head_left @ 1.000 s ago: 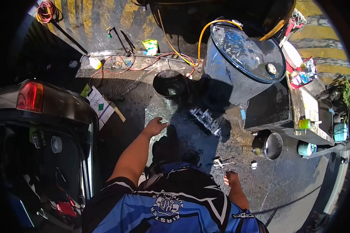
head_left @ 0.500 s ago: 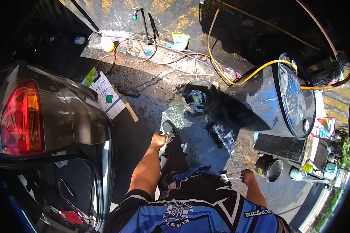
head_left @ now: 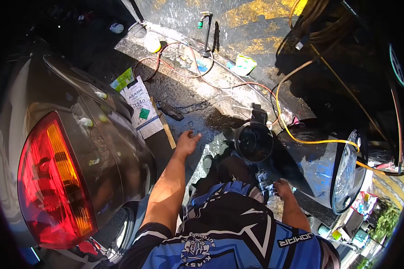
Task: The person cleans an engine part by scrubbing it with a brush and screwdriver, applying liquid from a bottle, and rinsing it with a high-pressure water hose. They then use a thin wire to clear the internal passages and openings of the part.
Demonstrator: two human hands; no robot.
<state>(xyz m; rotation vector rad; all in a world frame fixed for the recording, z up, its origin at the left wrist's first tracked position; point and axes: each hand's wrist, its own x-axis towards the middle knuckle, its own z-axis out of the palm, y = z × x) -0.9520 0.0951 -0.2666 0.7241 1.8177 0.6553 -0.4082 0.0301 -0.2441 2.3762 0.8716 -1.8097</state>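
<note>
My left hand (head_left: 188, 142) is held out over the ground with its fingers apart and nothing in it, nearest to a wooden strip (head_left: 168, 132) and a printed cardboard sheet (head_left: 143, 107). My right hand (head_left: 282, 188) hangs low with curled fingers; what it holds, if anything, is too small to make out. Just left of that hand, a silvery cast metal part (head_left: 265, 179) lies on the wet ground, partly shaded. Beyond it stands a round black bucket (head_left: 255, 142) with dark liquid inside.
On the left is a brown car with a red and amber tail light (head_left: 56, 184). A blue-black drum (head_left: 316, 172) lies on its side at the right, with a yellow hose (head_left: 296, 138) across it. A red hose (head_left: 229, 86) loops near a tap (head_left: 204, 22).
The view has moved forward and the car looms larger. My left hand is farther out, its fingers more spread. My right hand has come closer to the metal part.
</note>
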